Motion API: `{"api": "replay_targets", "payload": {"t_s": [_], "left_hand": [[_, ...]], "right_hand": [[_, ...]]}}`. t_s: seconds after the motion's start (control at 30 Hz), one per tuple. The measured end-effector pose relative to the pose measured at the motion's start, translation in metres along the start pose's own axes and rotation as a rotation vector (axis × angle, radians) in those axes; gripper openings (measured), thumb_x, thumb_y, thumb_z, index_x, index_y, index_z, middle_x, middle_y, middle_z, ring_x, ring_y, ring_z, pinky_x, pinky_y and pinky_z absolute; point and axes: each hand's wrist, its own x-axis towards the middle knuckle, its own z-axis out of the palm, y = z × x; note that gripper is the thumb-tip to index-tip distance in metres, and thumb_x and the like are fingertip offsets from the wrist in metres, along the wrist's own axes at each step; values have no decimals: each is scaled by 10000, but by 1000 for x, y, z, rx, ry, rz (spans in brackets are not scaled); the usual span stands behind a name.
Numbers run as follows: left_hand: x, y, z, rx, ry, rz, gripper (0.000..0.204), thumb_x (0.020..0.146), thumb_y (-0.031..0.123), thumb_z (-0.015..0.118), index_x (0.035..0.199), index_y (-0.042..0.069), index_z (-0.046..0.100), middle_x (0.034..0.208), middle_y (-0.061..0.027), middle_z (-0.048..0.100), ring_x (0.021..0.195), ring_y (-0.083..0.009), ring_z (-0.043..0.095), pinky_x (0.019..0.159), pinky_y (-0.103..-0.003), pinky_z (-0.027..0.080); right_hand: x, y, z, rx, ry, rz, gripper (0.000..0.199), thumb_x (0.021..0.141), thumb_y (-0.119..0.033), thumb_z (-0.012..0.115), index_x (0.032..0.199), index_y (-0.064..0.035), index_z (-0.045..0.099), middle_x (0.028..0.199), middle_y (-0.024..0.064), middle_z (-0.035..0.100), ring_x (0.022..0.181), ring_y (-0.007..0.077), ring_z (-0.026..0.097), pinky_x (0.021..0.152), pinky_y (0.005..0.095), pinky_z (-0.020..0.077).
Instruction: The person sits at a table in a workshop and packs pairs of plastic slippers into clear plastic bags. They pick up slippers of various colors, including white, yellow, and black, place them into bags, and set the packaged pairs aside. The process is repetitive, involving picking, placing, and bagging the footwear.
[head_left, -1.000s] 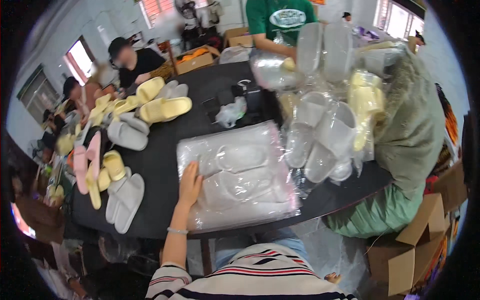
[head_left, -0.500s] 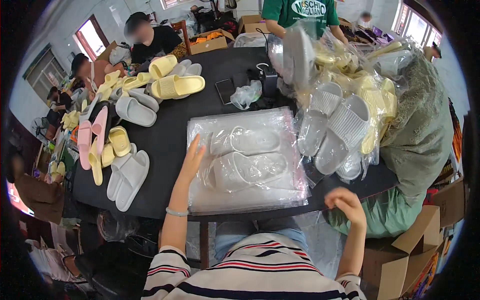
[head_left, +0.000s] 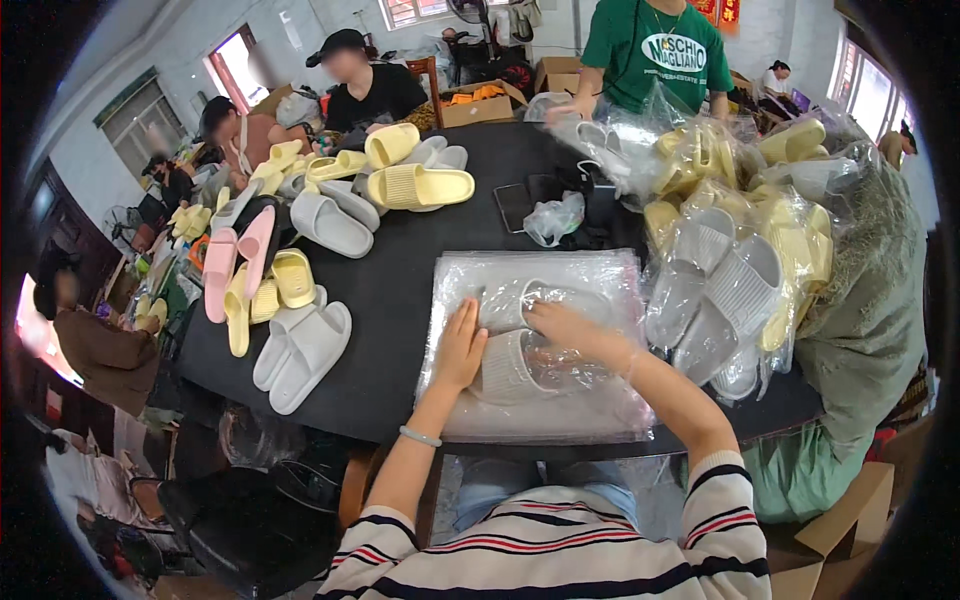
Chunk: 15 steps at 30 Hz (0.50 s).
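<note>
A pair of grey slippers (head_left: 520, 345) lies inside a clear plastic bag (head_left: 540, 410) on top of a stack of such bags, at the near edge of the round black table (head_left: 400, 290). My left hand (head_left: 462, 345) rests flat on the left side of the bag, fingers spread, against the nearer slipper. My right hand (head_left: 565, 325) lies on top of the bagged slippers, fingers pointing left. Neither hand grips anything that I can see.
A tall heap of bagged grey and yellow slippers (head_left: 740, 230) stands to the right. Loose grey slippers (head_left: 305, 345), pink slippers (head_left: 240, 255) and yellow slippers (head_left: 415, 185) lie to the left and at the back. Other people stand and sit around the table's far side. Cardboard boxes (head_left: 840, 520) stand at the lower right.
My right hand has come up from below the table edge onto the bagged slippers. My left hand has slid right along the bag. The view has tilted slightly.
</note>
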Motion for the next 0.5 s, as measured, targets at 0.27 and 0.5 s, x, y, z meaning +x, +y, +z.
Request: {"api": "replay_targets", "payload": {"t_s": [0.27,0.5], "left_hand": [[-6,-22,6,-245,52,-160,590,1015,347,293,1452,-48,260,1508,-223,274,1418,-346,219,1166,-404,150],[-5,-14,6,-38,-42,-175,670,995,404,337,1477,-36,184,1528,-206,241,1427,-335,203,1174,-430,91]], "right_hand": [[-8,3,31,26,378,-8,426,676,-177,655,1072,-22,631,1149,201,592,1127,373,506,1071,452,324],[-151,8,15,46,692,501,464,698,-115,676,1154,-36,637,1159,228,598,1174,357,504,1083,460,307]]}}
